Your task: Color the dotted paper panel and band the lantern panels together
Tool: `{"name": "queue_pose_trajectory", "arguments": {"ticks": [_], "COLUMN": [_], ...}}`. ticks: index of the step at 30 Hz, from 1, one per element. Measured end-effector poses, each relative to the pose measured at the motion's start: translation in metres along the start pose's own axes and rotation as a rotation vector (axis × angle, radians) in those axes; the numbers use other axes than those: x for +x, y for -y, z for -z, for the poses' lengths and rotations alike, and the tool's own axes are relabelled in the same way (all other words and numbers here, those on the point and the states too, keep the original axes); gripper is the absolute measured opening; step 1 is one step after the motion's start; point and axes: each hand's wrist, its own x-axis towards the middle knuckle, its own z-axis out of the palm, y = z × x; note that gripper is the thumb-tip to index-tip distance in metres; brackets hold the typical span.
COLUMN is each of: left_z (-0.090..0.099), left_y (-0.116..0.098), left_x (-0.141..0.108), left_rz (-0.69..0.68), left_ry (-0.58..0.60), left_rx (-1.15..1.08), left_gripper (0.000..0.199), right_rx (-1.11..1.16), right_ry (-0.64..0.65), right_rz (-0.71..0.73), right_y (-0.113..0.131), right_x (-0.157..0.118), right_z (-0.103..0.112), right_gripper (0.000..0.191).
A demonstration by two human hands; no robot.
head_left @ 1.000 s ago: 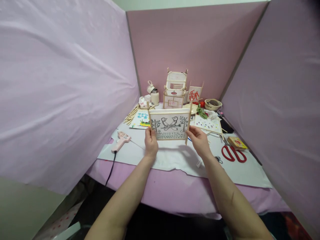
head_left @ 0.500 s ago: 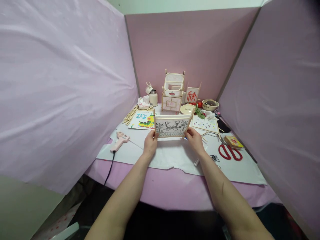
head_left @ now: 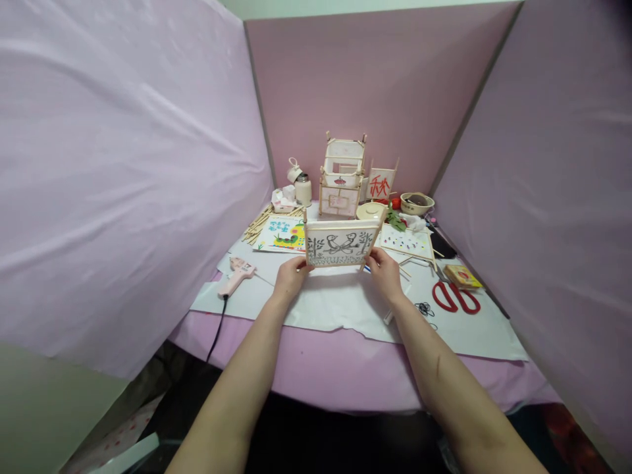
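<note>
A stick-framed panel (head_left: 340,246) with black line drawings of two birds and plants is held up above the white sheet, its drawn face toward me. My left hand (head_left: 292,276) grips its lower left corner, and my right hand (head_left: 384,271) pinches the lower right corner. Behind the panel stands a tiered stick-and-paper structure (head_left: 340,184). To its right, a framed sheet with a red character (head_left: 381,185) stands upright. A framed sheet with small coloured dots (head_left: 407,242) lies right of the panel.
A pink glue gun (head_left: 237,276) with a black cord lies at the left. Red-handled scissors (head_left: 455,297) and a yellow box (head_left: 462,276) are at the right. A picture book (head_left: 281,234), loose sticks (head_left: 257,224), a jar (head_left: 303,191) and a bowl (head_left: 416,205) sit farther back.
My left hand has shifted slightly left and its grip sits lower on the corner. The panel is tilted a little differently, and the view has shifted slightly.
</note>
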Motion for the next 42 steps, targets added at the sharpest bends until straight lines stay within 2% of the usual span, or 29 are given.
{"name": "queue_pose_trajectory", "arguments": {"ticks": [7, 17, 25, 30, 42], "left_z": [0.006, 0.002, 0.001, 0.0, -0.006], "left_y": [0.007, -0.004, -0.005, -0.009, -0.023], "left_x": [0.003, -0.004, -0.005, -0.01, -0.021], "left_rz": [0.008, -0.03, 0.0, -0.032, -0.066], "left_ry": [0.094, 0.204, 0.208, 0.203, 0.301], "left_rx": [0.059, 0.154, 0.178, 0.194, 0.21], "left_gripper": [0.024, 0.016, 0.019, 0.018, 0.017], "right_rx": [-0.019, -0.062, -0.098, -0.104, -0.125], "right_ry": [0.04, 0.026, 0.004, -0.024, -0.043], "right_rz": [-0.031, -0.014, -0.003, 0.0, -0.007], "right_y": [0.0, -0.01, -0.014, -0.015, -0.013], "right_x": [0.002, 0.005, 0.006, 0.006, 0.009], "right_z": [-0.001, 0.004, 0.001, 0.0, 0.006], "right_gripper": [0.027, 0.024, 0.025, 0.026, 0.028]}}
